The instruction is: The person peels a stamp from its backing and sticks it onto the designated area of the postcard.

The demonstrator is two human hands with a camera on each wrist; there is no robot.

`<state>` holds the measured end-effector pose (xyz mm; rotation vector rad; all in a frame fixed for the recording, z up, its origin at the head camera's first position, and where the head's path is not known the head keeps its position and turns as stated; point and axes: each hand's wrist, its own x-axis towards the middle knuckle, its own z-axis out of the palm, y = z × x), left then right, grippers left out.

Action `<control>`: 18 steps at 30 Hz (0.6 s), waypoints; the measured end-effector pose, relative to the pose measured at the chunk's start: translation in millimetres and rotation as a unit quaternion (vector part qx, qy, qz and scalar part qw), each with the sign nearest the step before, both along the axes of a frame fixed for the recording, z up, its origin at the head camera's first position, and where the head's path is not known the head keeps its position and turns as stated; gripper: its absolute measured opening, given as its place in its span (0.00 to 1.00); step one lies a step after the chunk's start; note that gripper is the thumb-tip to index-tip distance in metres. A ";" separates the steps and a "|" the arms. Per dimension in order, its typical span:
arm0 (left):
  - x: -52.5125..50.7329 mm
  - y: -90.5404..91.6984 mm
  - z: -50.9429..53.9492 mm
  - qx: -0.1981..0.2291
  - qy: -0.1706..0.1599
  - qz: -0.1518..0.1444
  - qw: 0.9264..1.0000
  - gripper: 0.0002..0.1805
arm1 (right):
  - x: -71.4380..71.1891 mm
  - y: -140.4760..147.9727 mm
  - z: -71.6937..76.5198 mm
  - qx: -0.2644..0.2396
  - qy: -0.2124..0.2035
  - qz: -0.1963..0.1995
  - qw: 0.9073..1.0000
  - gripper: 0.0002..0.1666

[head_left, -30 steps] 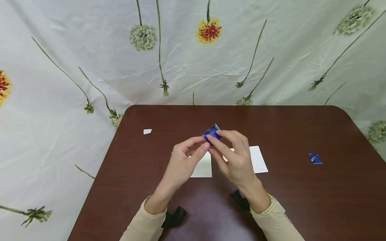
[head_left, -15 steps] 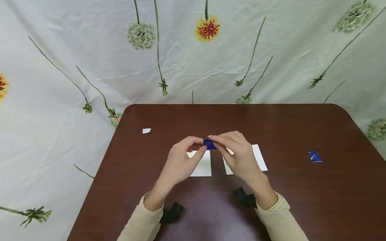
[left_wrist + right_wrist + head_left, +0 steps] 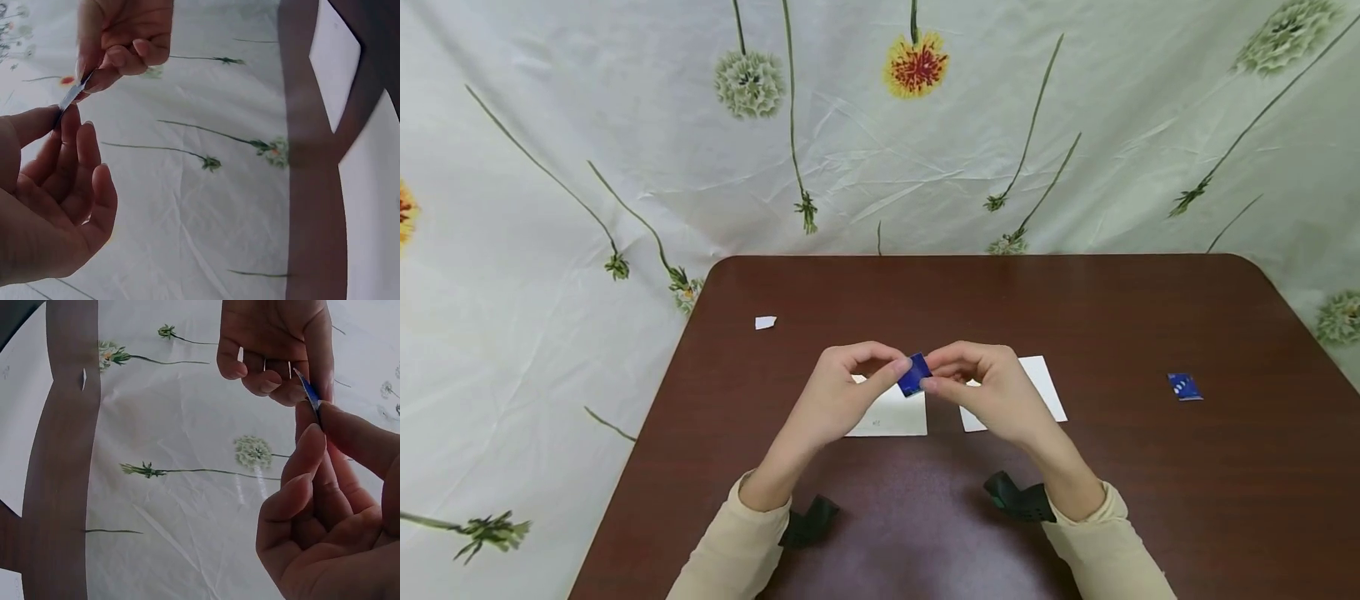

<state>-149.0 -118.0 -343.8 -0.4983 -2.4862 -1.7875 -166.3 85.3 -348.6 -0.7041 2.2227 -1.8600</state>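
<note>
A small flat blue packet (image 3: 913, 377) is held up over the table between the two hands. My left hand (image 3: 838, 392) pinches its left edge between thumb and fingers. On the opposite edge, my right hand (image 3: 996, 392) pinches it with thumb and fingertips. The left wrist view shows the packet (image 3: 72, 95) nearly edge-on, its border silvery; in the right wrist view a strip of blue (image 3: 310, 390) shows between the fingers. Beneath the hands lie two white sheets, a left sheet (image 3: 891, 421) with a small faint mark and a right sheet (image 3: 1045, 392), both partly hidden.
Another blue packet (image 3: 1184, 387) with white marks lies on the right of the dark brown table (image 3: 1112, 517). Toward the back left is a small white scrap (image 3: 765, 322). Behind the table hangs a flower-printed cloth (image 3: 865, 150). Dark straps (image 3: 811, 521) sit at both wrists.
The blue packet has been lowered and turned between the fingers. My right hand has shifted its grip from the packet's upper face to its right edge. The hands have moved slightly apart.
</note>
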 end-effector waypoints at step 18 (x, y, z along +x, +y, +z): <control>-16.0 -21.9 -89.1 -0.378 0.069 -0.064 0.921 0.31 | -41.2 -8.6 -63.2 0.106 -0.143 -0.134 0.975 0.10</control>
